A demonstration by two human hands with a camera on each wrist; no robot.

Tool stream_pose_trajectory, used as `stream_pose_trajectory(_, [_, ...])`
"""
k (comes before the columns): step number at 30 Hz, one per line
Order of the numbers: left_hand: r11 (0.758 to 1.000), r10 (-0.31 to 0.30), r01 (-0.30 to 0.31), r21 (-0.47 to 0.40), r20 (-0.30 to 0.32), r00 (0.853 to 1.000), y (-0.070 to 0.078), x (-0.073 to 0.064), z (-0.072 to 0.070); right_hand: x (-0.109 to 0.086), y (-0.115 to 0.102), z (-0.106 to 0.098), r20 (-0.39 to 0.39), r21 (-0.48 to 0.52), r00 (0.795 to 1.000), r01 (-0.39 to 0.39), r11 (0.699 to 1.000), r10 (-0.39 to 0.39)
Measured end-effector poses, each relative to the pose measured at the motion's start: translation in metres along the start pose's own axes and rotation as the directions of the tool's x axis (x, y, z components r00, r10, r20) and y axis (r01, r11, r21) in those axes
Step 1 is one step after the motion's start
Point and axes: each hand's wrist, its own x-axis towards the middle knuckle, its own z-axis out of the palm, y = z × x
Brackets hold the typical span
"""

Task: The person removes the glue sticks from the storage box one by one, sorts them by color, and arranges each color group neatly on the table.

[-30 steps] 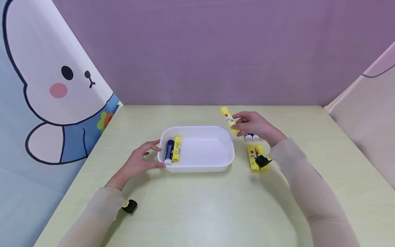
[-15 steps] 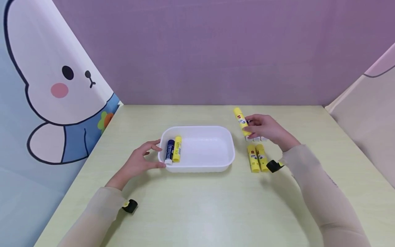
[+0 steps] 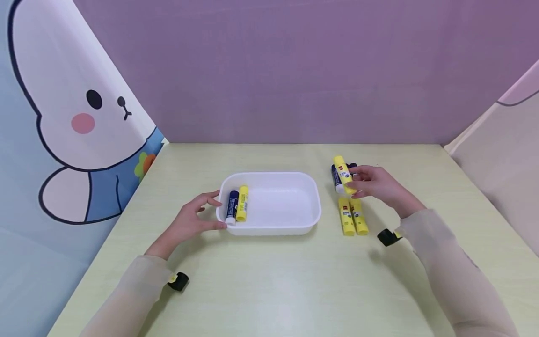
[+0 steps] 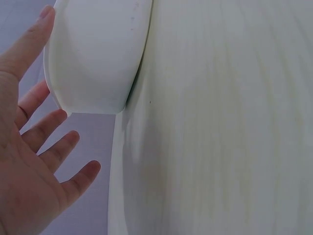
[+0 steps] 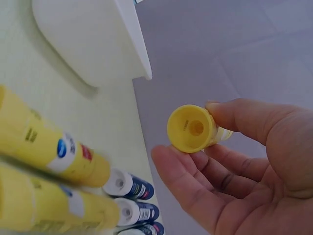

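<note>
My right hand [image 3: 379,187] pinches a yellow glue stick [image 3: 342,171] between thumb and fingers, tilted above a row of dark blue glue sticks [image 3: 336,179] with white ends. In the right wrist view, the round hollow end of that yellow glue stick [image 5: 190,128] faces the camera. My left hand [image 3: 191,219] spreads along the left end of a white plastic tray [image 3: 269,230], thumb at the near corner and fingertips at the rim. Inside the tray's left end, a blue glue stick [image 3: 232,206] and a yellow glue stick [image 3: 242,203] lie side by side.
Two yellow glue sticks [image 3: 346,217] lie side by side on the pale table [image 3: 261,285], right of the tray and nearer than the blue row. A purple cloth [image 3: 269,70] hangs behind the table, and a cartoon-printed cloth [image 3: 63,187] is at the left.
My right hand has carried the yellow glue stick rightward and down, from beside the tray's far right corner to over the blue glue sticks. My left hand and the tray have stayed put.
</note>
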Motion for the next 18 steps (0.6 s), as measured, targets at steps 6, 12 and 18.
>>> stream_pose_trajectory(6, [1.000, -0.001, 0.001, 0.007, 0.001, 1.000, 0.001, 0.000, -0.001, -0.010, 0.014, -0.004, -0.002, -0.017, 1.000, 0.007, 1.000, -0.007])
stream_pose_trajectory(12, [1.000, 0.002, -0.002, 0.003, 0.003, 1.000, 0.001, 0.000, -0.001, -0.016, 0.027, -0.009, -0.009, -0.015, 1.000, 0.020, 1.000, -0.020])
stream_pose_trajectory(18, [1.000, 0.013, -0.013, -0.003, 0.001, 1.000, 0.001, 0.000, -0.001, -0.023, 0.037, -0.013, -0.014, -0.021, 1.000, -0.015, 1.000, 0.014])
